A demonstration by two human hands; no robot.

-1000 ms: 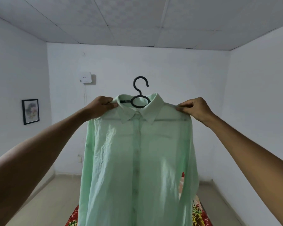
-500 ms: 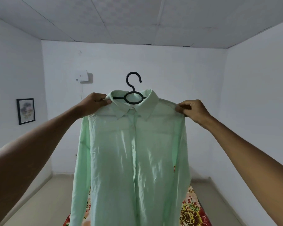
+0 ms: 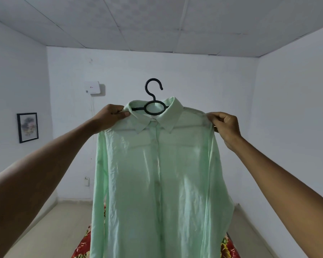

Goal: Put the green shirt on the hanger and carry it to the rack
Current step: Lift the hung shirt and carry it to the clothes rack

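Left hand [image 3: 111, 116]: fingers closed, pinching the green shirt [image 3: 157, 174] at its left shoulder, just beside the collar. Right hand [image 3: 225, 125]: fingers curled shut, gripping the opposite shoulder seam, apparently with the hanger's end under the cloth.

Green shirt: hanging at arm's length in front of the person, front facing the camera, collar up, hem running out of view at the bottom edge, above a flowered cloth [image 3: 82, 246].

Hanger [image 3: 154, 101]: black, sitting inside the collar, hook and ring showing above it; its bar is showing faintly through the thin cloth.

Rack: not showing in this view.

Risks, as judged:
- Thin, slippery-looking cloth may be sliding off one hanger end if either pinch is loosening during the carry.
- Hanger tilting inside the collar, dropping a shoulder.
- Long hem catching or dragging while walking.

Writing and labels: none readable on shirt or hanger. White wall box [image 3: 92, 87] is carrying a small red mark, too small to read. Framed picture [image 3: 27, 127]: no text discernible.
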